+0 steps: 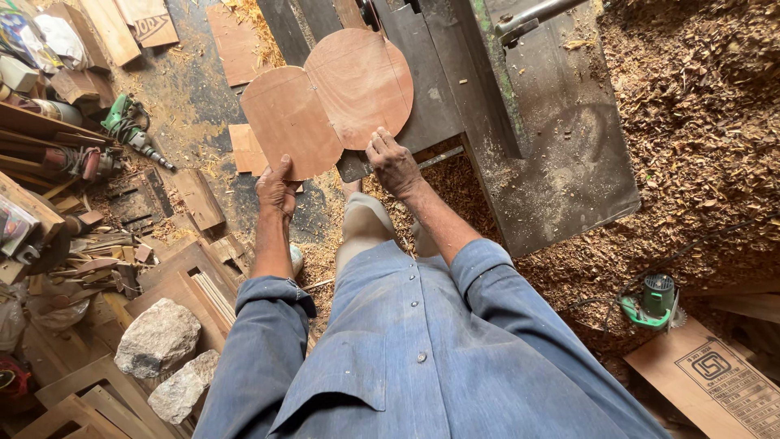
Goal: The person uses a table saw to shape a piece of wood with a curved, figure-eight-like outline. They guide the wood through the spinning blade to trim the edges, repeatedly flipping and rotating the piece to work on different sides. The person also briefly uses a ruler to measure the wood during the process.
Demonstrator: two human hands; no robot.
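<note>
Plywood piece (288, 122), edge in left grip (276, 189)

"Where is there room?"

"Over the dark metal surface (561, 154), to the right. It's bare."

"And what's in the way?"

"The bar (532, 16) at the top, and rocks (158, 337) and wood scraps (97, 260) on the left."

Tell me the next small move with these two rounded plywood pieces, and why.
Probably slide the right piece left until its edges line up over the left piece. The two already overlap, shapes offset; the left hand grips the left piece's bottom edge, and the right hand rests on the other's lower edge.
</note>
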